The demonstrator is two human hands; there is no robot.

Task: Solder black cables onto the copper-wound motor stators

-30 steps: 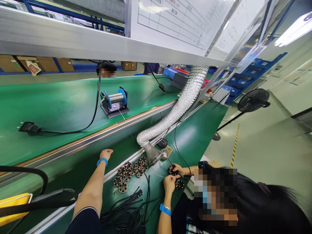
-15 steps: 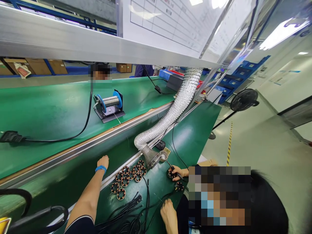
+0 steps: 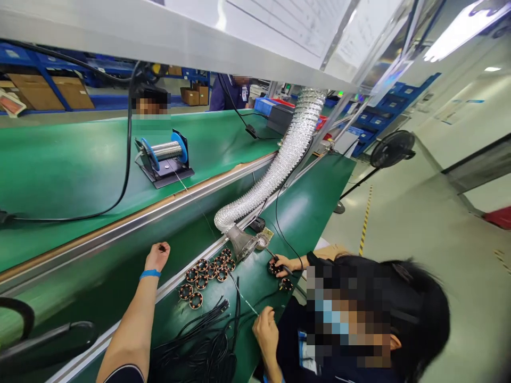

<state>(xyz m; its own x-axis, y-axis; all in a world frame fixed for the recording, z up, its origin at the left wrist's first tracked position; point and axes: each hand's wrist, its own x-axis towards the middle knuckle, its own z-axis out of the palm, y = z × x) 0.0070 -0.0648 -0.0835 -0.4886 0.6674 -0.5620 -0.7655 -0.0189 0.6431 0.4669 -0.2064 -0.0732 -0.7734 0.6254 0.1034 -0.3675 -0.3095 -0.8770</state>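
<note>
Grip of left hand [image 3: 157, 257] pinches a small dark piece [image 3: 162, 247] near copper-wound rings [image 3: 206, 272]; cannot tell the right hand's.

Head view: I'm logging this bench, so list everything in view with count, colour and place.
Benches: two, green, near and far
Rings: about twelve, copper and black, mostly clustered, near bench
Loose cables: many, black, bottom centre
Wire spool: one, silver and blue, far bench
Flexible duct: one, silver, centre
Duct hood: one, grey, duct's lower end
Hanging cords: several, black, both benches
Fan: one, black, right
Bins: several, blue, red and grey, background
Cartons: several, brown, upper left
Paper sheets: at least two, white, top
Pen-like tool: one, dark, right of the hood
Co-workers: three, mostly dark clothing, lower right and beyond far bench
Left hand: one, bare, blue wristband, lower left
</note>
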